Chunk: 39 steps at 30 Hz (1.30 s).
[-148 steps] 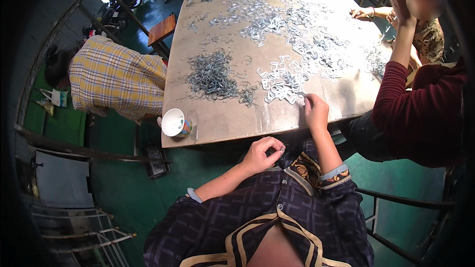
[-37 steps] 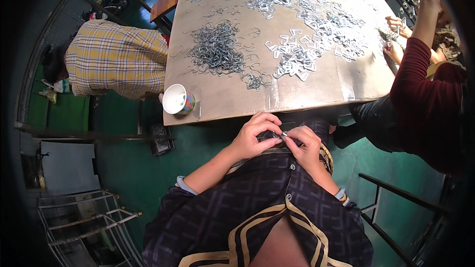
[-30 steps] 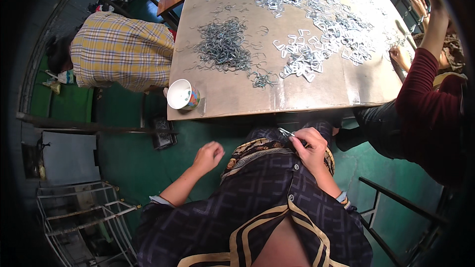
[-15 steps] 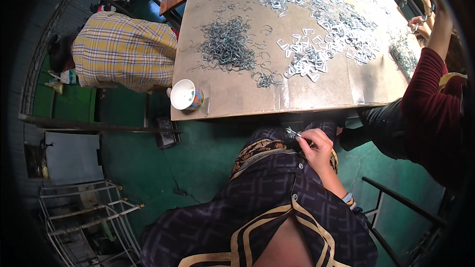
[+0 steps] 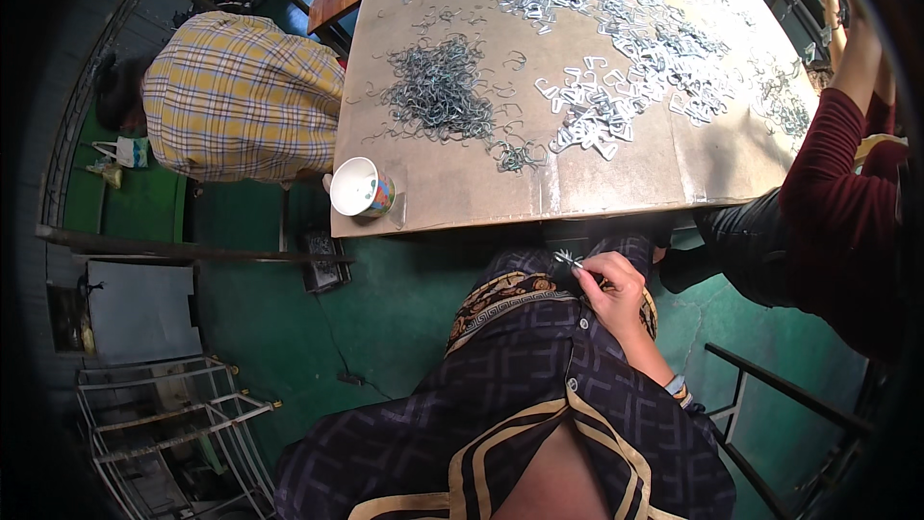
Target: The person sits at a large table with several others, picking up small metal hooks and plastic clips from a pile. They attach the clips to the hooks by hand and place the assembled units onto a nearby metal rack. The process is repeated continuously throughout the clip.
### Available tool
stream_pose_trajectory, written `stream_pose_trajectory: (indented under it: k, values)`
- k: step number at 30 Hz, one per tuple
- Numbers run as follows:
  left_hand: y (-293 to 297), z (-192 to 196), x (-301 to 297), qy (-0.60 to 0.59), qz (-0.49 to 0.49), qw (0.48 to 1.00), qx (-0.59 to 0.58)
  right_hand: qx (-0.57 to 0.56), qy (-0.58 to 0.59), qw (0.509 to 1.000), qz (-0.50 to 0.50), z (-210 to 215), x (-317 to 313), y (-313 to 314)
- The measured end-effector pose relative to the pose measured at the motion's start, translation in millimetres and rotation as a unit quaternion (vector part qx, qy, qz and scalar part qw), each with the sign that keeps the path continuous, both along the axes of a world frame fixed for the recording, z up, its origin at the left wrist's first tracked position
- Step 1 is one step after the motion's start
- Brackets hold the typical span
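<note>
Over my lap, just off the table's near edge, my right hand (image 5: 614, 287) is closed, thumb against fingers. Pinched in it is a small bunch of silvery metal pieces (image 5: 568, 259), fanning out to the left; their exact shape is too small to tell. My left hand does not show. On the table (image 5: 462, 197) beyond lie a dark heap of thin wire hooks (image 5: 440, 87) and, to its right, a spread of pale, flat metal hooks (image 5: 602, 116).
A paper cup (image 5: 358, 190) stands at the table's near left corner. A person in a checked shirt (image 5: 245, 96) bends at the left; another in a dark red sleeve (image 5: 826, 149) works at the right. A metal rack (image 5: 173, 380) stands lower left, a black bar frame (image 5: 770, 390) lower right.
My right hand stays nearly in place; the metal pieces in it now fan out more. The person at the right has shifted their hands slightly, and the checked-shirt person has leaned a little.
</note>
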<state>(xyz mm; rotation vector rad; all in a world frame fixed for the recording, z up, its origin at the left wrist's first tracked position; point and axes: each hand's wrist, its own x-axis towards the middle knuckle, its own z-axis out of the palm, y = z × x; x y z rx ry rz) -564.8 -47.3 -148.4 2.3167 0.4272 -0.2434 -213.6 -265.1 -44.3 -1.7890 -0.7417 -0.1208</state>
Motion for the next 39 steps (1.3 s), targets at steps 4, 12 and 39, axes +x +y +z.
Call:
stream_pose_trajectory:
  k: [4, 12, 39]
  values:
    - [-3.4, -4.1, -7.9, 0.003, 0.017, 1.0, 0.003, 0.001, -0.008, 1.0, 0.009, 2.6, 0.5, 1.0]
    - [34.9, -20.0, -31.4, 0.033, 0.035, 0.999, -0.018, 0.005, -0.008, 1.0, -0.006, 2.7, -4.3, 0.2]
    - [67.7, 34.0, 168.6, 0.233, 0.166, 0.834, -0.472, 0.002, 0.014, 1.0, -0.023, -5.6, 2.9, -1.5]
